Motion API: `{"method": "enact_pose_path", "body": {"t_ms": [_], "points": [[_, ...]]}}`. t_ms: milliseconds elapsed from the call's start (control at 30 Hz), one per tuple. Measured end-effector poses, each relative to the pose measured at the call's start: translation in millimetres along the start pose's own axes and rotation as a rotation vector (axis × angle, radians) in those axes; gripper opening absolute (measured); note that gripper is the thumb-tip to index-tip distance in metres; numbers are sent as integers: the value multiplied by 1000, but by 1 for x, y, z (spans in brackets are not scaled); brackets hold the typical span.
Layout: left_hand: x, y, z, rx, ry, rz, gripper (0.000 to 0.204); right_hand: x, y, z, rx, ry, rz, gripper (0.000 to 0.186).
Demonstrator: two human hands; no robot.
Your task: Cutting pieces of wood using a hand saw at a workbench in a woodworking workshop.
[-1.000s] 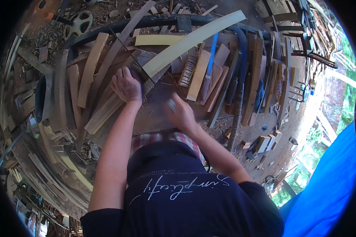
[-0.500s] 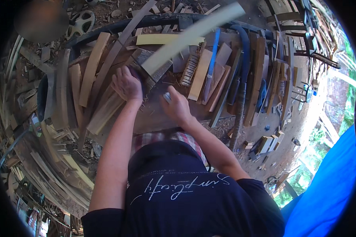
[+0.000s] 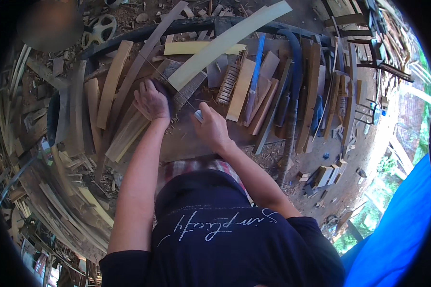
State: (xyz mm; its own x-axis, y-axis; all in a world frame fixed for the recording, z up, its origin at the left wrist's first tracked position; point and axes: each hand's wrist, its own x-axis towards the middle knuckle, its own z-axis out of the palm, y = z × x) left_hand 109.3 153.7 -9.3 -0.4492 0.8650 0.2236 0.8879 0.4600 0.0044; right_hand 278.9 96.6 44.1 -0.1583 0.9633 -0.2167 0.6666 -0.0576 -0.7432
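My left hand (image 3: 151,102) is closed over a dark piece of wood (image 3: 164,90) beside a weathered wooden block (image 3: 187,91). A long pale curved board (image 3: 227,43) lies diagonally over the block, its lower end near my left fingers. My right hand (image 3: 210,125) grips the light grey handle (image 3: 198,115) of a thin-bladed tool (image 3: 188,102), whose blade runs up-left across the pale board's lower end. A plank (image 3: 125,139) extends from under my left hand toward the lower left. The exact contact under my left fingers is hidden.
Many wood strips (image 3: 112,83) and offcuts surround the work surface (image 3: 167,148). A blue-bladed tool (image 3: 257,60) and a dark bent tube (image 3: 292,71) lie to the right. A pale wheel-shaped part (image 3: 99,29) is at the back left, a blue tarp (image 3: 402,220) at the lower right.
My right hand has moved slightly up and left with the tool, and is less blurred. The pale board has shifted slightly. My left hand stays almost in place.
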Motion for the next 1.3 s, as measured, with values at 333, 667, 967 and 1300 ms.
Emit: {"method": "enact_pose_path", "body": {"t_ms": [333,667,967,1300], "points": [[1,5,-8,-42,-59,27,11,-42,19,-13,10,-14,40,24],[2,3,-6,-49,-71,-45,12,-69,27,-25,56,21,53,27],[2,9,-26,-173,-165,-68,32,-67,14,-63,130,9,46,33],[3,2,-11,-82,-157,-102,33,-79,22,-39,-42,-25,10,29]]}}
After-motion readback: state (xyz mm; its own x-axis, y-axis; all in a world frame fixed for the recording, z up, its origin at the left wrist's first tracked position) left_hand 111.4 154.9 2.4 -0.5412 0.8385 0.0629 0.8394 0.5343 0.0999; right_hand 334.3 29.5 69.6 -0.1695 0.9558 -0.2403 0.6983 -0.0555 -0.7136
